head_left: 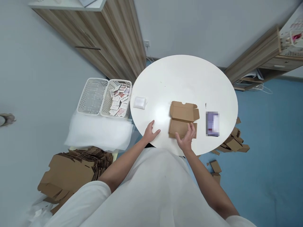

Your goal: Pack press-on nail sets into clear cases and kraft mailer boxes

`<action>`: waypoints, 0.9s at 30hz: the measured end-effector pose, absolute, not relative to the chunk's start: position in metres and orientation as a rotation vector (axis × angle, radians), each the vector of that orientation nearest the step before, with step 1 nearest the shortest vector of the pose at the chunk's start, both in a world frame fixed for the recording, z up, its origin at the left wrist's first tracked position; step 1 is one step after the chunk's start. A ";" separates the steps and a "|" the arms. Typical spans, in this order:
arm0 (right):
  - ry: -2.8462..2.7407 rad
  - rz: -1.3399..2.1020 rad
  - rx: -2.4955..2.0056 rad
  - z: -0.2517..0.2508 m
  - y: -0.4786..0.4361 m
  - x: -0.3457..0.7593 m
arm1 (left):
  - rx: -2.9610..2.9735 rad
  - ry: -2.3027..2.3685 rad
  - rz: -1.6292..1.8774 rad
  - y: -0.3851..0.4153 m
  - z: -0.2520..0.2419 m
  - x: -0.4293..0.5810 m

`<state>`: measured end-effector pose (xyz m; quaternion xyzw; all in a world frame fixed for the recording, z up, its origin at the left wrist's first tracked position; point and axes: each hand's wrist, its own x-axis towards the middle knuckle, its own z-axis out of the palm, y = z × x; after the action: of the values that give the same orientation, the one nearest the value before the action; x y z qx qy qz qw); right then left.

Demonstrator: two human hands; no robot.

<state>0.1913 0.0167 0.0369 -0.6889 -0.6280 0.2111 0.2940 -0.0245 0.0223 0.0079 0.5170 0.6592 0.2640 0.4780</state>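
An unfolded brown cardboard box (183,113) lies on the white oval table (184,74), its flapped lid laid back. My right hand (186,140) is over the box's near half, thumb and fingers apart; whether it presses on the cardboard I cannot tell. To the left of the box, my left hand (150,134) is open at the table's near edge, with nothing in it. A small white wrapped packet (139,102) rests near the table's left rim. On the right side lies a purple and white item (212,124), blurred out by pixels.
Two white baskets stand left of the table: one basket (81,97) with clear plastic items, the other (104,102) with printed packets. White sheets (99,130) and stacked flat cardboard (68,173) are nearer me. Cardboard pieces (234,143) lie on the blue floor, right.
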 end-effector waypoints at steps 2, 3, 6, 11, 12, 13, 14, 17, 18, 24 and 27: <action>-1.746 0.624 -1.786 0.043 0.029 0.164 | 1.261 1.720 0.695 0.033 0.010 -0.049; -1.776 0.682 -1.756 0.044 0.036 0.149 | 1.256 1.780 0.723 0.039 0.011 -0.061; -1.796 0.975 -1.675 0.040 0.060 0.105 | 1.239 1.934 0.788 0.063 0.011 -0.097; -1.534 1.418 -1.750 0.023 0.108 0.040 | 1.184 1.954 0.759 0.108 0.008 -0.136; -1.483 1.449 -1.763 0.020 0.118 0.030 | 1.143 1.934 0.746 0.116 0.007 -0.140; -1.429 1.471 -1.776 0.018 0.126 0.021 | 1.110 1.917 0.736 0.123 0.006 -0.143; -1.372 1.495 -1.791 0.016 0.134 0.014 | 1.088 1.899 0.721 0.128 0.005 -0.144; -1.251 1.552 -1.775 0.013 0.150 -0.003 | 1.117 1.876 0.688 0.137 0.002 -0.146; -1.224 1.570 -1.758 0.012 0.153 -0.006 | 1.144 1.871 0.688 0.138 0.001 -0.145; -1.105 1.646 -1.630 0.006 0.156 -0.018 | 1.123 1.833 0.767 0.136 -0.008 -0.146; -1.060 1.607 -1.683 0.003 0.151 -0.015 | 1.012 1.813 0.849 0.131 -0.010 -0.146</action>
<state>-0.0148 0.1509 0.0026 -0.6303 -0.3969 0.6019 0.2880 -0.1464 0.1314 -0.0103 0.4063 0.7279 0.3410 0.4345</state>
